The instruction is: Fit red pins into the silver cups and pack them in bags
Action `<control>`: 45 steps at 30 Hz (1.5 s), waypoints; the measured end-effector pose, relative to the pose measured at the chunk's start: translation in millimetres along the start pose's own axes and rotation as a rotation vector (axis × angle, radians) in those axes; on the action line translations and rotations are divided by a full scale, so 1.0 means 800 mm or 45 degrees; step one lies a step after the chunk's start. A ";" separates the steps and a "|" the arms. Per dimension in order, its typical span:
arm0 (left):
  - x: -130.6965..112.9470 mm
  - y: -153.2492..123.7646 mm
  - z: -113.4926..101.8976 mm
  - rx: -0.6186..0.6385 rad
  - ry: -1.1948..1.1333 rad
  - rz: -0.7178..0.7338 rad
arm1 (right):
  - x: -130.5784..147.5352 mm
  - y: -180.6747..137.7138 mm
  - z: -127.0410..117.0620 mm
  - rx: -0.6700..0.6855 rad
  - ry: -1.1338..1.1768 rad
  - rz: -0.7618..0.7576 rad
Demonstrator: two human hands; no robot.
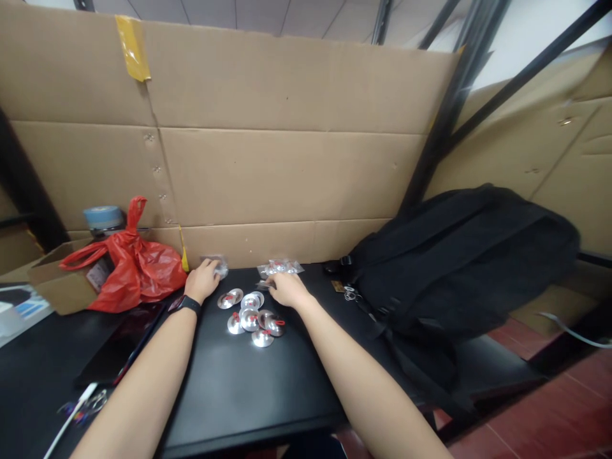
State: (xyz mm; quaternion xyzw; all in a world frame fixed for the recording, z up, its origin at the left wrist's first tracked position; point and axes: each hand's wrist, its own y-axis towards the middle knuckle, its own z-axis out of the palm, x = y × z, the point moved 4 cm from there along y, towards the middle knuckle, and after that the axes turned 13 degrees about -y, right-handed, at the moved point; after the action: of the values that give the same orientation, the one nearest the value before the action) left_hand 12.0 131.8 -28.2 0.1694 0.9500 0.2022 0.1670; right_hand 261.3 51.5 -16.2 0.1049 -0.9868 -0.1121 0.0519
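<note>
On the black table lies a loose pile of silver finger cymbals [250, 319], several with red straps showing. Beyond the pile to the left, my left hand [201, 280] has its fingers curled at a crumpled clear plastic bag [220, 269]. A dark watch band circles that wrist. Just behind the pile, my right hand [287, 289] pinches a thin silvery piece [264, 284], seemingly a finger cymbal seen edge-on. Directly past its knuckles rests a clear plastic packet [282, 266] with shiny and red bits inside.
A red plastic bag [143, 268] and an open cardboard box [64, 280] stand at the left, near a dark tablet [119, 344] and a white cable [71, 417]. A black backpack [468, 255] fills the right side. A cardboard wall [287, 172] closes the back.
</note>
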 end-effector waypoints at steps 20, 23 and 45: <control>-0.034 -0.023 -0.040 -0.117 -0.316 0.078 | 0.017 0.001 0.000 -0.092 1.536 0.070; -0.074 -0.029 -0.047 -0.021 -0.592 0.216 | 0.022 0.000 0.001 -0.081 1.580 0.059; -0.109 -0.062 -0.025 0.345 -1.218 0.148 | 0.024 -0.002 0.000 -0.043 1.388 0.039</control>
State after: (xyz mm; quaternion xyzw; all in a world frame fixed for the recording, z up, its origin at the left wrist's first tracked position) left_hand 68.9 49.0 -11.4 0.3160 0.7738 -0.0144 0.5488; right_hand 243.3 45.5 -15.1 0.1325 -0.8165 -0.0567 0.5591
